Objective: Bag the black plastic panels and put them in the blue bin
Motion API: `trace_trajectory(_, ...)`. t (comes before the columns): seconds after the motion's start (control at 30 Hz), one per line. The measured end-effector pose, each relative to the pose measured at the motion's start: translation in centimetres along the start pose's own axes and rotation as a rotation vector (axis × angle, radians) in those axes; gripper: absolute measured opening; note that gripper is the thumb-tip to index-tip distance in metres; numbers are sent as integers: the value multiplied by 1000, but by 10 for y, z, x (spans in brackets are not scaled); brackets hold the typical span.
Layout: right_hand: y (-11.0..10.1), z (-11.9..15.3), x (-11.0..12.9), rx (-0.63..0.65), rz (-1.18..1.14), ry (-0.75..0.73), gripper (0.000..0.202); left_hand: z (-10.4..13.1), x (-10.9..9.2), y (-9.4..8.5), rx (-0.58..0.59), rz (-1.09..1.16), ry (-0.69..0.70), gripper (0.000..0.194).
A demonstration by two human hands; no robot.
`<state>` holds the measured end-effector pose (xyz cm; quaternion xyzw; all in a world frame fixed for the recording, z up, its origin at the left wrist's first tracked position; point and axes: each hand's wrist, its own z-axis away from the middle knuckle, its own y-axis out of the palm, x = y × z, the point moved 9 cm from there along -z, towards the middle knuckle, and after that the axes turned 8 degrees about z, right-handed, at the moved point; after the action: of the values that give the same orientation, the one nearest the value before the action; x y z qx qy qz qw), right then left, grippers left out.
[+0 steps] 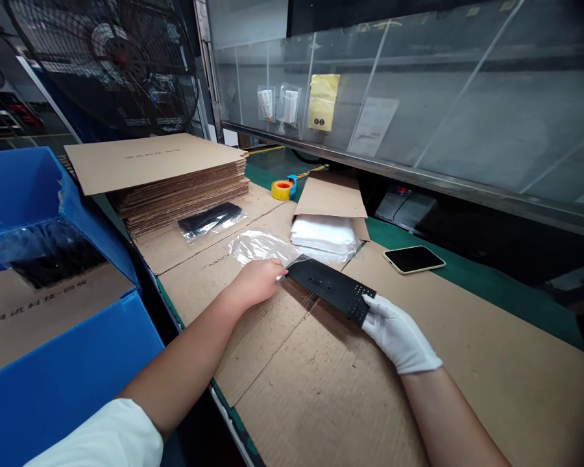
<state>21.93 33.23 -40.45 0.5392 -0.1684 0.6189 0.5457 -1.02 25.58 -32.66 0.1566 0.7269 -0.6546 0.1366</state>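
My right hand (401,332), in a white glove, grips the near end of a flat black panel (327,284) with small holes. The panel is held tilted above the cardboard. Its far end meets the mouth of a clear plastic bag (260,246); how far it reaches inside is hard to see. My left hand (259,282), ungloved, is closed on the bag's edge beside that end. Just behind the bag lies a stack of white plastic bags (324,235), partly covered by a folded cardboard piece (331,194).
A bagged black part (210,220) lies by a tall cardboard stack (175,165). Tape roll (281,190) and phone (413,259) rest farther back. At left, a blue bin (73,370) holds bagged black parts (51,253). A fan (111,58) stands behind.
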Motion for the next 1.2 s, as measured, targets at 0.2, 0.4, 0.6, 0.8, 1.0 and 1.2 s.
trace_trajectory(0.2,15,8,-2,115,134,56,36,6,-20,15,174,632,7,49)
trace_trajectory(0.4,22,11,-11,228,212,137,32,-21,25,-19,-75,694,-209,39)
trace_trajectory(0.6,27,15,-15,245,225,140,34,-72,45,3,414,442,-269,35)
trace_trajectory(0.8,46,20,-24,380,219,130,46,-91,42,40,660,426,-376,5)
trace_trajectory(1.0,47,25,-24,339,214,135,42,-89,43,43,701,458,-413,12)
trace_trajectory(1.2,44,23,-23,327,205,125,33,-86,41,33,612,406,-374,14)
